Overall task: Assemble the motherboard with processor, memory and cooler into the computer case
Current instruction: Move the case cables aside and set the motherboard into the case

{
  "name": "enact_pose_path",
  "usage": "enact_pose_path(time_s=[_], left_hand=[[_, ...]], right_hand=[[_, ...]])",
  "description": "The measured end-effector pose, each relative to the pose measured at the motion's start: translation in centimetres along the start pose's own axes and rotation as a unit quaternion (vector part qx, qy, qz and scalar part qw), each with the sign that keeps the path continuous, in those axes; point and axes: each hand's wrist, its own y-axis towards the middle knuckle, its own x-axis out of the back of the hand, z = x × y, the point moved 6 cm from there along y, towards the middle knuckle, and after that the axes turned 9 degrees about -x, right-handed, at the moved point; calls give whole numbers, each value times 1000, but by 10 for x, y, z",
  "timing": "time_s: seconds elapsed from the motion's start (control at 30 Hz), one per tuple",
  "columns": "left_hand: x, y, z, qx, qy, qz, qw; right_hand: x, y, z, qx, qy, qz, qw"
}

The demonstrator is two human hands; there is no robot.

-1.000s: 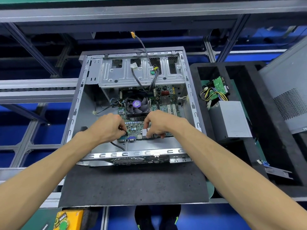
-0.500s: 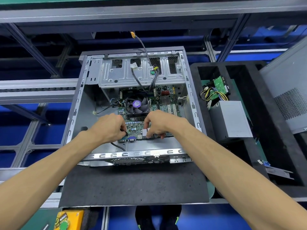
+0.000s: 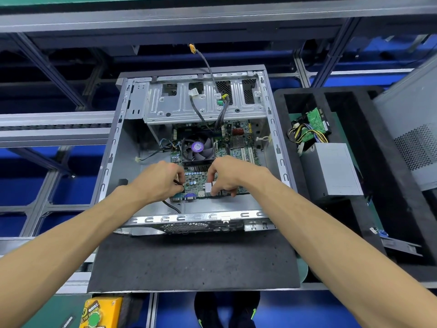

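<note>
Nothing has visibly moved since the earlier frames. The motherboard [image 3: 203,183] lies inside the open computer case [image 3: 113,147], cooler fan [image 3: 197,147] on it. Left hand [image 3: 157,181] pinches a black cable [image 3: 171,207]; right hand [image 3: 227,176] grips the board's near edge. A foam tray [image 3: 378,176] holds a power supply [image 3: 331,169].

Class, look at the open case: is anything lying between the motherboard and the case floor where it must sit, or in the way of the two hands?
A black cable runs beneath the left hand at the motherboard near corner; whether it passes under the board cannot be told. Nothing visible blocks the right hand.
</note>
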Motion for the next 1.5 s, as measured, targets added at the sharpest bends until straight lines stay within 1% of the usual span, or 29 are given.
enact_pose_path(time_s=[0.13,0.27,0.4,0.57,0.67,0.97,1.13,1.2,1.3,1.37,1.43,1.5], left_hand=[[1,1,0,0,-35,19,999],[-1,3,-2,-7,-27,44,999],[-1,3,-1,-3,-27,31,999],[-3,7,-2,0,-12,43,999],[-5,9,0,3,2,35,999],[-8,12,-2,-6,17,51,999],[-6,5,0,7,16,45,999],[-4,2,0,6,-2,41,999],[-2,-2,3,17,-50,46,998],[-4,-5,8,38,-85,48,995],[-4,-6,17,81,-143,25,986],[0,-5,30,144,-201,-15,969]], right_hand=[[0,-2,0,1,5,0,1000],[0,-1,0,0,8,1,1000],[0,-1,0,-1,5,2,1000],[-1,-2,2,7,-14,-1,1000],[-1,-2,2,6,-20,-4,1000],[-1,-4,3,3,-17,-1,1000],[-3,-7,4,-1,-8,2,1000],[-3,-9,2,-8,14,10,1000],[0,-15,-6,-34,93,28,995],[8,-18,-17,-62,107,4,992],[17,-21,-27,-93,55,-40,993],[24,-24,-34,-121,-24,-69,990]])
